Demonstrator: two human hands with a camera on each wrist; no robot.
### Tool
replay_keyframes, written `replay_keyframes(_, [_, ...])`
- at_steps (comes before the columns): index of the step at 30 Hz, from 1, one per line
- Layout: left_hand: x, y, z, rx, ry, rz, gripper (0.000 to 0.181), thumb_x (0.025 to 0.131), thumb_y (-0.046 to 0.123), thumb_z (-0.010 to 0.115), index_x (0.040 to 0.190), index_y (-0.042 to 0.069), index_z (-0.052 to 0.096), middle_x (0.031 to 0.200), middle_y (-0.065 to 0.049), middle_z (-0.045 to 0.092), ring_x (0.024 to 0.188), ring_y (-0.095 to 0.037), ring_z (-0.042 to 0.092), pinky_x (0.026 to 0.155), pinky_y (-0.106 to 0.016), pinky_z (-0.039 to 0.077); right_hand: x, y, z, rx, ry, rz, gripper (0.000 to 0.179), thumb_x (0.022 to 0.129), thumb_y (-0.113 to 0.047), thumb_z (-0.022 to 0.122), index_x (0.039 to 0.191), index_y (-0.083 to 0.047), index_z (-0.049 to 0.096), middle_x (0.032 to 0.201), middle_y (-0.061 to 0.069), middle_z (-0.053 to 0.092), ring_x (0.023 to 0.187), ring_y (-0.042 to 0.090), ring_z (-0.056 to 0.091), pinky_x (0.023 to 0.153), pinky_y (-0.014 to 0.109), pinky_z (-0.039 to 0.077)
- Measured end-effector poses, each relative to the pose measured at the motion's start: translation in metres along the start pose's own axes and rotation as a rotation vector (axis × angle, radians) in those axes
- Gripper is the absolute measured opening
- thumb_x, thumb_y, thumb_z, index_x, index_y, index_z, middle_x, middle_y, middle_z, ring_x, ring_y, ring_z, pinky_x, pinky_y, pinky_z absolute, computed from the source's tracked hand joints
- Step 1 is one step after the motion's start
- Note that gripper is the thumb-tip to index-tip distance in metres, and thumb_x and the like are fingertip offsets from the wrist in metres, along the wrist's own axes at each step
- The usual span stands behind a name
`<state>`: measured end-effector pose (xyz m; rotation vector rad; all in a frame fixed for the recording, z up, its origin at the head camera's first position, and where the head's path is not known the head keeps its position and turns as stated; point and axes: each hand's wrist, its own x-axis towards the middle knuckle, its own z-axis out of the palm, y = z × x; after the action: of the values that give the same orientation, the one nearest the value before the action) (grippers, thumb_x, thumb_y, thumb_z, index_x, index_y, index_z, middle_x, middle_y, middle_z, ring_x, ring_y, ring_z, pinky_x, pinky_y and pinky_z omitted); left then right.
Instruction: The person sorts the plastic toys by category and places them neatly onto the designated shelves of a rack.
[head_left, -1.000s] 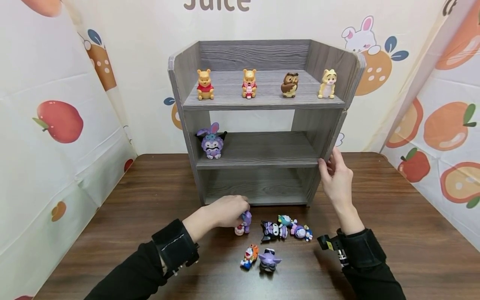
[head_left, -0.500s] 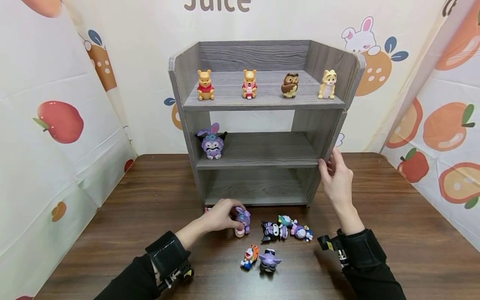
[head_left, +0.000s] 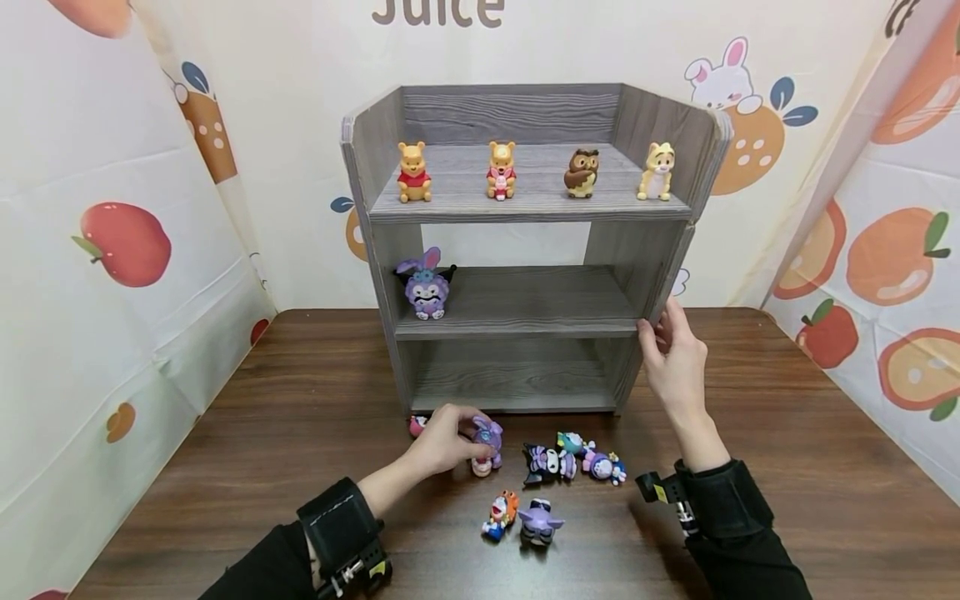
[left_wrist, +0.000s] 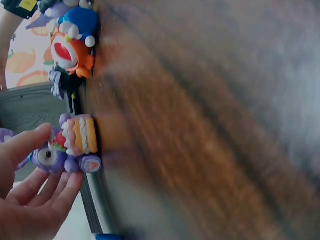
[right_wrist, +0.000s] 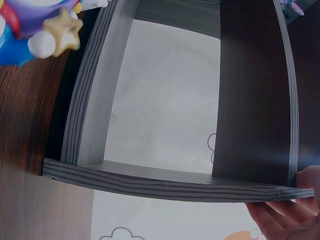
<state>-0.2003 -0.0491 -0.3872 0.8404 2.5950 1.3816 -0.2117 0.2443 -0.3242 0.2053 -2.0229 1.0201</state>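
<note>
My left hand (head_left: 444,440) pinches a purple rabbit figurine (head_left: 491,435) between thumb and fingers, at the table in front of the shelf. In the left wrist view the figurine carries a layered cake slice (left_wrist: 81,135) with a strawberry, and its base is at the tabletop. My right hand (head_left: 677,367) holds the right side panel of the grey wooden shelf (head_left: 517,327) at the height of the middle board; the right wrist view shows fingers (right_wrist: 282,216) behind that panel. Another purple figurine (head_left: 427,287) with long ears stands at the left of the middle board.
Several figurines, including a black-and-purple one (head_left: 550,462), lie right of my left hand. Closer in are an orange-and-blue figurine (head_left: 499,514) and a purple winged one (head_left: 537,522). A small pinkish-red object (head_left: 417,426) shows behind my left wrist. Several figurines, one an owl (head_left: 581,172), line the top board.
My left hand has shifted slightly left and lower around the purple rabbit figurine, showing more of it. The figurine has barely moved. My right hand stays on the shelf panel.
</note>
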Motion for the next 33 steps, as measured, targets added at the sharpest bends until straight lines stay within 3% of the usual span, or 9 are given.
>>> replay_keyframes(6, [-0.004,0.006,0.004,0.035,0.074,0.036,0.023,0.068,0.005,0.074,0.089,0.0,0.066,0.078,-0.005,0.065,0.066,-0.011,0.06,0.057,-0.019,0.047,-0.001,0.0,0.0,-0.001,-0.001,-0.003,0.045,0.086,-0.001,0.052,0.129,-0.007,0.044,0.107,0.026,0.057,0.088,0.038,0.058,0.066,0.041,0.047])
replay_keyframes(13, [-0.007,0.028,0.001,0.187,0.167,0.139,0.023,0.074,0.012,0.071,0.094,0.003,0.065,0.089,-0.005,0.062,0.08,-0.014,0.058,0.07,-0.029,0.047,-0.001,0.0,0.0,-0.004,0.002,-0.002,0.043,0.086,-0.001,0.052,0.128,-0.007,0.045,0.105,0.025,0.058,0.088,0.037,0.059,0.066,0.038,0.046])
replay_keyframes(17, [-0.008,0.044,-0.003,0.203,0.24,0.201,0.024,0.075,0.01,0.07,0.096,0.002,0.063,0.09,-0.005,0.06,0.082,-0.015,0.057,0.07,-0.028,0.047,0.0,0.0,0.0,-0.003,0.005,-0.003,0.043,0.086,-0.002,0.052,0.128,-0.007,0.045,0.105,0.025,0.059,0.087,0.037,0.059,0.067,0.022,0.047])
replay_keyframes(22, [-0.006,0.06,-0.009,0.188,0.354,0.269,0.028,0.074,0.006,0.07,0.099,-0.001,0.061,0.093,-0.006,0.059,0.084,-0.015,0.058,0.07,-0.028,0.048,0.0,0.0,0.0,0.007,0.006,-0.009,0.044,0.086,-0.001,0.052,0.128,-0.007,0.045,0.104,0.026,0.058,0.086,0.037,0.059,0.065,0.004,0.039])
replay_keyframes(30, [0.003,0.082,-0.019,0.164,0.448,0.323,0.028,0.079,0.005,0.065,0.104,-0.004,0.057,0.097,-0.009,0.055,0.08,-0.013,0.055,0.064,-0.022,0.047,0.0,0.001,0.001,0.003,0.006,-0.008,0.043,0.086,-0.002,0.052,0.128,-0.007,0.046,0.104,0.025,0.059,0.087,0.037,0.059,0.066,0.007,0.04])
replay_keyframes(33, [0.009,0.087,-0.022,0.165,0.479,0.347,0.028,0.081,0.004,0.063,0.106,-0.005,0.055,0.098,-0.01,0.053,0.081,-0.013,0.054,0.066,-0.021,0.047,0.0,0.001,0.001,-0.002,0.006,-0.008,0.042,0.086,-0.002,0.052,0.127,-0.007,0.046,0.104,0.025,0.059,0.088,0.037,0.059,0.068,0.017,0.045])
